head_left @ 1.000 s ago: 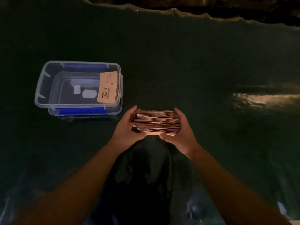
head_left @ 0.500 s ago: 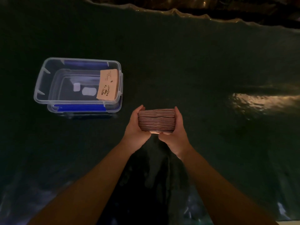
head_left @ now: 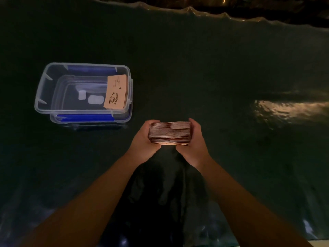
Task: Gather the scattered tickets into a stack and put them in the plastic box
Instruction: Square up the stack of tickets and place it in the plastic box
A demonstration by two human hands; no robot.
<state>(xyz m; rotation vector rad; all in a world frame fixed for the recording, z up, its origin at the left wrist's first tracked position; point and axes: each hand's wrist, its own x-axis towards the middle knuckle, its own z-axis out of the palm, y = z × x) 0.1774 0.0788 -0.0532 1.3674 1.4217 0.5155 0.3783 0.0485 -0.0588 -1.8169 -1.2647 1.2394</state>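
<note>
Nearest to the camera, two bare forearms reach forward over the dark green shiny table cover (head_left: 213, 72), and the left hand (head_left: 144, 139) and the right hand (head_left: 195, 139) press from both sides on a thick, squared stack of pinkish-brown paper tickets (head_left: 170, 133), with the fingers curled closed around its short ends. The stack is held between the palms, near the front right corner of the clear plastic box with blue clips (head_left: 42, 97). Farther left, inside this box, a small pile of the same tickets (head_left: 116, 94) leans on the right wall.
</note>
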